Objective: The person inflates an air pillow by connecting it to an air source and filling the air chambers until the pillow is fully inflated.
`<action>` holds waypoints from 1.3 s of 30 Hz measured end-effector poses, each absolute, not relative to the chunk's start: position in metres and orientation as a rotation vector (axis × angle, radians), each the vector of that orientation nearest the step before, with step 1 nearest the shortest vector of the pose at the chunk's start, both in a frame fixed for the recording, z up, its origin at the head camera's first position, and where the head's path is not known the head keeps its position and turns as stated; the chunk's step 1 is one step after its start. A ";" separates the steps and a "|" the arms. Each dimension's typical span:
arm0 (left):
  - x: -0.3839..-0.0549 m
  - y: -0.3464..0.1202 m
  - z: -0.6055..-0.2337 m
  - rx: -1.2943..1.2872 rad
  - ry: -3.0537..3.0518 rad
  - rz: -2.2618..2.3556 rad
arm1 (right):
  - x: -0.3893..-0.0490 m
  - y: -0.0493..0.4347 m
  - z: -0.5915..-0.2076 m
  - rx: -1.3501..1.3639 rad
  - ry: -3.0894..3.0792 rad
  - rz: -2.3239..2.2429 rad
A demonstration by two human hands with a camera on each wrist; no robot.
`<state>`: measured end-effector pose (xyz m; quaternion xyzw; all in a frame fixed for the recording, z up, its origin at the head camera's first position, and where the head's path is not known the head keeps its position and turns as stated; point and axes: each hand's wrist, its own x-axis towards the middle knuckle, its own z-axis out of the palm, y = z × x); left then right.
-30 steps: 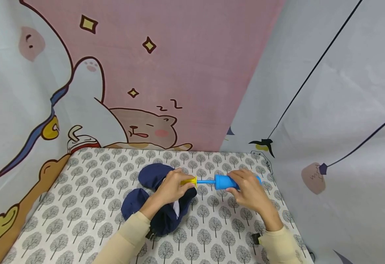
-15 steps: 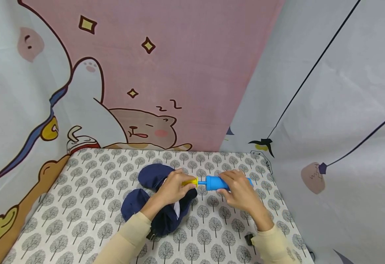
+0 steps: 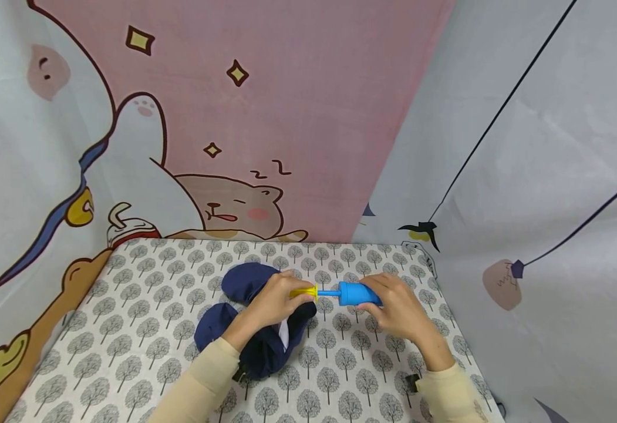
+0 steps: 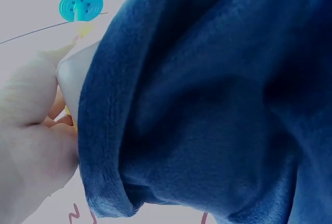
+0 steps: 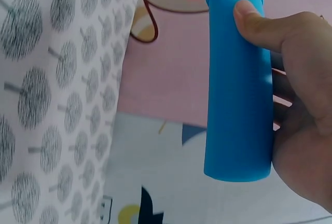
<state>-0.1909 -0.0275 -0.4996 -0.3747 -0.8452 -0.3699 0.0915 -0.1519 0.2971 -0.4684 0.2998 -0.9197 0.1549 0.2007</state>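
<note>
Over the table (image 3: 147, 305), right of navy fabric (image 3: 249, 281), the right hand (image 3: 399, 305) gripped the blue pump (image 3: 354, 294) (rod (image 3: 329, 293) part-exposed); the left hand (image 3: 274, 302) pinched the yellow handle (image 3: 303, 291), presumably for alignment.

Up on the person's head, one camera looks forward and down from farthest off; the wrist pair sit close, left facing navy cloth (image 4: 197, 105), right the blue barrel (image 5: 238, 99) all three catch: five, eleven, three o'clock.
</note>
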 end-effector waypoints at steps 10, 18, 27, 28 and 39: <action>-0.191 -0.027 -0.497 -1.105 -2.530 -1.138 | -0.147 0.337 -0.462 0.788 -2.570 0.452; -0.191 -0.027 -0.497 -1.076 -2.551 -1.136 | -0.143 0.362 -0.457 0.761 -2.554 0.491; -0.192 -0.025 -0.498 -1.093 -2.513 -1.169 | -0.144 0.357 -0.452 0.794 -2.526 0.420; -0.192 -0.025 -0.499 -1.097 -2.502 -1.173 | -0.144 0.353 -0.452 0.804 -2.521 0.408; -0.193 -0.024 -0.500 -1.043 -2.503 -1.210 | -0.153 0.314 -0.457 0.837 -2.475 0.340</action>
